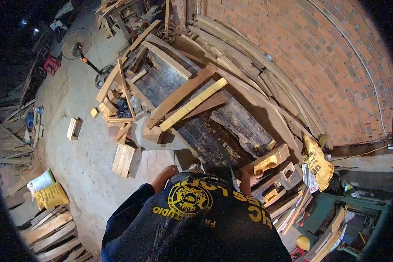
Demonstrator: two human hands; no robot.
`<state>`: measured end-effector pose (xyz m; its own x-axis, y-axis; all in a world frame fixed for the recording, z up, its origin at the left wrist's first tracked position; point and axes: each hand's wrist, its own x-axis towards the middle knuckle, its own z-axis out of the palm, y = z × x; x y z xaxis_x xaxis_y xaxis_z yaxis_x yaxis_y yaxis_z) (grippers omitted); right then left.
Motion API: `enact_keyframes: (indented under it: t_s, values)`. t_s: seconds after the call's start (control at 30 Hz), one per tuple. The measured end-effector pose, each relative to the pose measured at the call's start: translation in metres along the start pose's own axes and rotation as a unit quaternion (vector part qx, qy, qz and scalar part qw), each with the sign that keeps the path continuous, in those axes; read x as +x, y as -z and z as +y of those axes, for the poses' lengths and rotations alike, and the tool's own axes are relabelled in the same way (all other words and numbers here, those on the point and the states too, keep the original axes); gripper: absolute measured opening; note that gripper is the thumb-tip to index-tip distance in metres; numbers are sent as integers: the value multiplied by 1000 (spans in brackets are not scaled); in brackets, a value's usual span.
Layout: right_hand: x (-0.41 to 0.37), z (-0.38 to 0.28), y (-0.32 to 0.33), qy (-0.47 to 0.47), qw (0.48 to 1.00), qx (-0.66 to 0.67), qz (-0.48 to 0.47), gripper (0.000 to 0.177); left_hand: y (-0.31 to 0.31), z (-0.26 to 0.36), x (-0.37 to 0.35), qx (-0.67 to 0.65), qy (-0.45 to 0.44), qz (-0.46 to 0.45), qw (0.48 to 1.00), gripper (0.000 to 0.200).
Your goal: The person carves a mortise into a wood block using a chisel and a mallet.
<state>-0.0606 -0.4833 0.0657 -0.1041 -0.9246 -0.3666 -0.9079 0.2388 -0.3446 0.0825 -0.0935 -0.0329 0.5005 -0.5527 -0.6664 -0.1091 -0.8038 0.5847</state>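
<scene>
My right hand point(250, 178) reaches out past the dark shirt, its fingers closed at the lower edge of a yellowish, unevenly shaped piece of wood point(265, 164). A squared timber point(283, 153) lies directly behind that piece. On the other side, my left hand point(165, 173) is bent in close to my body, over the near edge of a pale plank surface point(157, 161); the shirt hides its fingers. Just below the right hand's piece are a hollowed wooden block point(288, 171) and another yellowish block point(273, 196).
Boards, including a yellow strip point(194, 104), lie across a long dark bench point(183, 83). Offcuts point(113, 107) and a wooden block point(123, 160) are at its left, with a standing fan point(77, 48) beyond. A yellow sack point(317, 163) leans by the brick wall point(310, 65).
</scene>
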Motion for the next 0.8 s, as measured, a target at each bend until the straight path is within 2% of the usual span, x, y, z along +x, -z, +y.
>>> enact_keyframes:
  t_s: [0.03,0.07,0.1,0.13,0.17,0.2,0.27,0.3,0.33,0.4,0.43,0.47,0.53,0.6,0.63,0.8]
  values:
    - [-8,-2,11,72,995,12,66,105,8,17,-19,-45,-7,20,999,30]
    - [-16,-3,24,73,995,10,67,105,12,24,-27,-47,-7,19,999,30]
    - [-34,-15,50,102,967,228,-53,93,16,28,-32,-27,-1,26,999,31]
    - [-47,-23,71,123,877,431,-170,83,15,29,-35,-6,5,33,999,31]
    - [-51,-26,80,155,891,405,-136,64,14,31,-34,-52,81,66,993,32]
    - [-37,-15,72,156,890,406,-135,64,0,5,-19,-52,80,67,993,32]
    - [18,32,40,241,800,524,-163,59,-31,-64,18,54,-49,64,995,34]
    - [30,40,38,275,799,519,-133,52,-32,-66,22,55,-49,66,995,34]
    - [21,35,49,275,798,520,-134,52,-32,-67,24,62,-39,81,994,34]
    - [0,28,85,214,745,609,-166,43,-24,-53,17,70,-26,97,992,34]
    - [-2,27,92,183,764,601,-143,40,-9,-25,2,-4,15,93,996,34]
    - [-8,26,101,208,797,551,-130,43,6,3,-12,-77,55,87,992,34]
    - [-11,28,116,233,749,584,-210,53,11,15,-18,-58,46,81,994,33]
    - [-8,33,122,127,571,737,-338,58,8,17,-21,-40,37,72,996,33]
    - [-11,32,123,125,572,737,-337,58,2,9,-16,-18,26,50,998,33]
    - [-37,12,136,-17,332,806,-491,66,-1,1,-18,30,-17,17,999,34]
